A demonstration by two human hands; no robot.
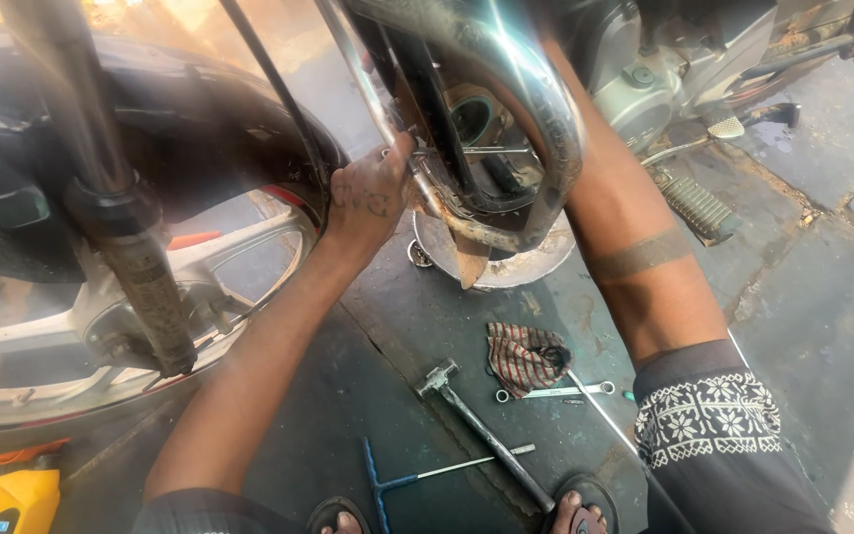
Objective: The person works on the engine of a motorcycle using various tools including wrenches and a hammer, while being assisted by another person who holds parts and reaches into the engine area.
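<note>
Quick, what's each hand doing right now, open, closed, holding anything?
Left hand: closed, fingers gripping the rusty metal part under the chrome crash guard.
Right hand: hidden behind the guard; only its forearm shows, so its grip cannot be told.

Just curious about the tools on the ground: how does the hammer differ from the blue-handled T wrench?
The hammer is thick, dark-shafted, with a blocky metal head; the T wrench is thin, with a blue cross handle and bare steel shank. The hammer lies diagonally, its handle end by a foot; the T wrench's shank lies nearly level. Both lie untouched on the ground.
</note>
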